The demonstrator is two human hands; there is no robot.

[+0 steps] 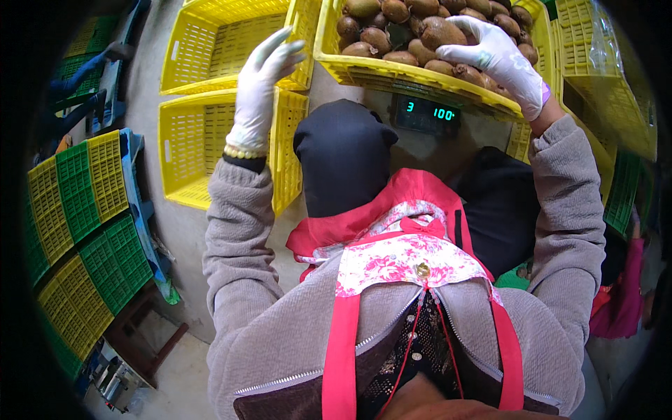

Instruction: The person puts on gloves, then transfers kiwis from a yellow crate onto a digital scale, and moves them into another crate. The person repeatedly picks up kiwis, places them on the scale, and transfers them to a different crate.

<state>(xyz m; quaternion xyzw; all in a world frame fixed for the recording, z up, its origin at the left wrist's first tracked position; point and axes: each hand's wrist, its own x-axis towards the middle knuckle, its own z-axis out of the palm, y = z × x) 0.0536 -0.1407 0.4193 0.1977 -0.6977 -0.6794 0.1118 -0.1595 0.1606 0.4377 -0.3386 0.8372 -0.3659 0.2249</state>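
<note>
My right hand (496, 58), in a white glove, grips a brown kiwifruit (442, 33) between thumb and fingers. It is over a yellow plastic crate (362, 67) heaped with kiwifruit (375, 39), at the top of the view. A dark green leaf (400, 35) lies among the fruit. My left hand (265, 79), also gloved, is raised with nothing in it and its fingers extended. Beneath and beside it are an upper yellow crate (197, 44) and a lower yellow crate (226, 94), with no fruit visible inside either.
A digital display (428, 113) with lit green digits sits below the full crate's near edge. More yellow crates (593, 73) stand at right. Green and yellow crates (79, 173) are stacked by a blue pallet (142, 210) at left. Other people (625, 289) are partly visible at both sides.
</note>
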